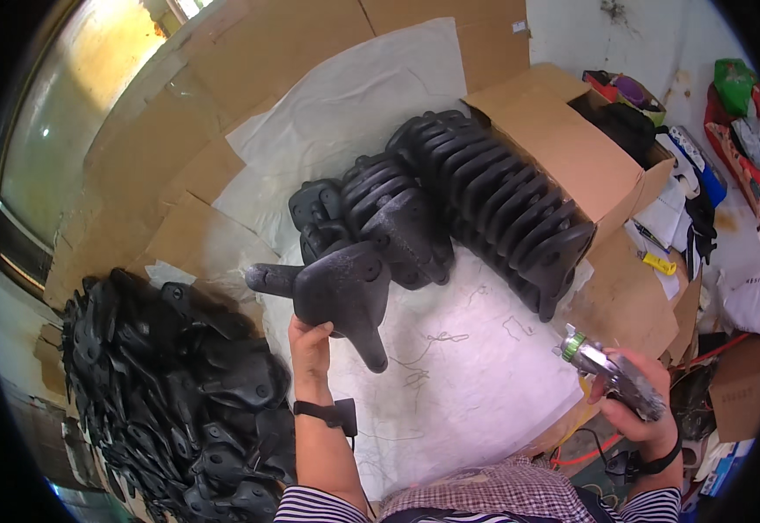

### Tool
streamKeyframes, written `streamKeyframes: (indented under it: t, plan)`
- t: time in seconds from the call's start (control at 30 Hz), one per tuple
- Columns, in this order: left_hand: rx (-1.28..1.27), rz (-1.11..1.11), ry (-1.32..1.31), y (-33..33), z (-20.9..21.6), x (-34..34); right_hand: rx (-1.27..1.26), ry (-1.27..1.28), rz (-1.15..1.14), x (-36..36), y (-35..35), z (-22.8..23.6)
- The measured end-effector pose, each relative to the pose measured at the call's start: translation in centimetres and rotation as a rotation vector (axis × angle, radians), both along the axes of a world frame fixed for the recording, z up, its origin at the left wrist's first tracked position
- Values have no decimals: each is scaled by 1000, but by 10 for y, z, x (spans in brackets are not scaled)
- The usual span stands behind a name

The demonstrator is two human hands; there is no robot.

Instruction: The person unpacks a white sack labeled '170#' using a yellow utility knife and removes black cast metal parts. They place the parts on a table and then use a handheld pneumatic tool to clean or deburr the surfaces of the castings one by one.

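My left hand (309, 347) grips the lower edge of a black moulded part (338, 292) with rounded lobes, thumb on its face. The part is held up over the white sheet, and its upper edge overlaps the stacked parts behind. In my right hand (650, 392) is a metal spray gun (608, 373) with a green ring near its nozzle. The nozzle points up and left, toward the sheet, apart from the held part. Similar black parts stand in a long row (502, 187) and a shorter row (389, 205) beyond my hands.
A large heap of black parts (197, 392) lies at the left. White sheeting (476, 401) covers the work surface, with loose threads on it. Cardboard (162, 148) lines the back. An open carton (572, 157) holding dark items stands at the far right, near a yellow tube (657, 263).
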State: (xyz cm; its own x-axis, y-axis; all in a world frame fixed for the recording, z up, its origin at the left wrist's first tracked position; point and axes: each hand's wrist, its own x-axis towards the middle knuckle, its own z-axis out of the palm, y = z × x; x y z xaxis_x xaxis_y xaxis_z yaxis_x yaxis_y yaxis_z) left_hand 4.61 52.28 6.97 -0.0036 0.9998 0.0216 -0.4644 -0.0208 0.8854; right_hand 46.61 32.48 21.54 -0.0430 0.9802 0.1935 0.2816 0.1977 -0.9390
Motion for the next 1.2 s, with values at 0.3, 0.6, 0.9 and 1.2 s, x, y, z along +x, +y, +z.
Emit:
streamKeyframes:
  t: [0.3,0.6,0.9,1.2]
  plan:
    - [-57,-128,178,93,-19,75,-362,116,-50,-5,-17,-49]
    - [87,4,237,-13,35,-28,-404,26,259,-47,-4,-57]
    - [101,221,30,-66,28,-130,-75,161,106,-82,36,-20]
    - [-306,116,62,18,-87,-68,-419,42,75,-74,19,-73]
